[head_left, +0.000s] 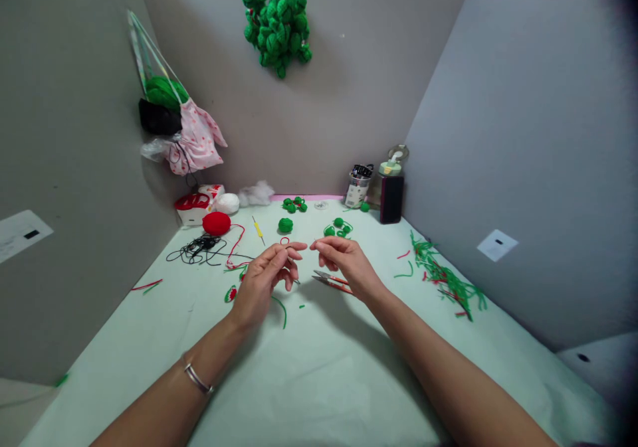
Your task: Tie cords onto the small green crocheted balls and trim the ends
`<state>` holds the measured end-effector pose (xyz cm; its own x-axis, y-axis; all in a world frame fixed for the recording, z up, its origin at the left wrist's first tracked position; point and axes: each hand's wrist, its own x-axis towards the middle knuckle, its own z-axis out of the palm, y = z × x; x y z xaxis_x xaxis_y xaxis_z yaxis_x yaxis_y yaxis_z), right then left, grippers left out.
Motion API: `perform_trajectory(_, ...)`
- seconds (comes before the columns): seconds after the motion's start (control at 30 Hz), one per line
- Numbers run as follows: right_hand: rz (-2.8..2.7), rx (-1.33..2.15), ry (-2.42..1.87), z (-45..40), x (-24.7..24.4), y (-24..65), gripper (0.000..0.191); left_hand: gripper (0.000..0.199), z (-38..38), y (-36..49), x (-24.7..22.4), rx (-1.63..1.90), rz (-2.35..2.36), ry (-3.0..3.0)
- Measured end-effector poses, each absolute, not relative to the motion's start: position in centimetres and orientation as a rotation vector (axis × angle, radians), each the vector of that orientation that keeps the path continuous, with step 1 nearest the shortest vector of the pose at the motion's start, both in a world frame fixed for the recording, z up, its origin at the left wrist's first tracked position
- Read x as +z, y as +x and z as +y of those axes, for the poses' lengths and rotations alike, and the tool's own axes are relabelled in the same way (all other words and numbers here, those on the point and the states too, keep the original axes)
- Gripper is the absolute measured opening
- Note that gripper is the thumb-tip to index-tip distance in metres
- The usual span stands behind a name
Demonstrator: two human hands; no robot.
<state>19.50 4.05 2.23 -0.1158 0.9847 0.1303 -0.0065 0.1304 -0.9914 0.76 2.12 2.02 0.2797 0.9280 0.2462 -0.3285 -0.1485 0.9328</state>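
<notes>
My left hand (269,271) is raised over the table, with thumb and fingers pinched together; what lies between them is too small to make out. Facing it, my right hand (346,261) has thumb and forefinger closed at the tips, likewise around something I cannot make out. Orange-handled thread snips (333,281) show beneath my right hand; whether they rest on the table or in the palm is unclear. A strand of green yarn (283,311) curves below my left hand. Beside that hand is a small red-and-green crocheted piece (230,293). A red loop (284,240) appears just beyond the left fingers.
A red yarn ball (216,223), tangled black cord (199,249) and yellow-handled crochet hook (258,230) lie left. Behind are green crocheted balls (286,225). Yarn scraps (446,277) cover the right side. A dark phone (391,199) and a can (357,188) stand at the back.
</notes>
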Motion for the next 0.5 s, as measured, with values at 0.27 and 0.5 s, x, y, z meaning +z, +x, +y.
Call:
perform_trajectory(0.27, -1.484, 1.224, -0.941, 2.1, 3.6, 18.2, 0.024, 0.025, 2.6, 0.9, 0.3, 1.303, 0.959, 1.582)
perform_trajectory(0.5, -1.584, 1.147, -0.985, 1.3, 3.8, 17.6, 0.022, 0.032, 2.5, 0.8, -0.7, 1.413, 0.967, 2.103)
